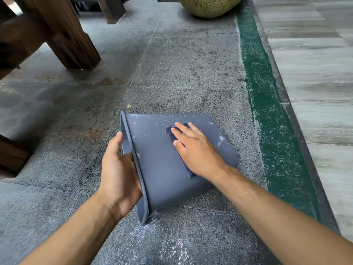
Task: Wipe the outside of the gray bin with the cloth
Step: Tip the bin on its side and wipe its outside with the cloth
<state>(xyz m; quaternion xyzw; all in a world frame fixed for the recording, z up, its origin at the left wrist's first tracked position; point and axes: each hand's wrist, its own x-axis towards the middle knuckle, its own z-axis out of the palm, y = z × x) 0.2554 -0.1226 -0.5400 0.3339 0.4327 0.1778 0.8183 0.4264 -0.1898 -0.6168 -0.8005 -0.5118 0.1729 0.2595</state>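
Observation:
The gray bin (pixel 160 169) lies on its side on the stone floor, its rim toward the left and its base toward the right. White scuffs mark its upper side. My left hand (pixel 119 169) grips the rim, thumb outside and fingers inside the mouth. My right hand (pixel 194 148) lies flat on the upturned side, fingers spread, pressing a dark blue cloth (pixel 172 133) against it. Only the cloth's edges show around the hand.
Dark wooden furniture legs (pixel 74 41) stand at the upper left, and another wooden piece (pixel 11 155) sits at the left edge. A mottled yellow-green pot (pixel 208 6) stands at the top. A green painted strip (pixel 267 104) and pale planked flooring run along the right.

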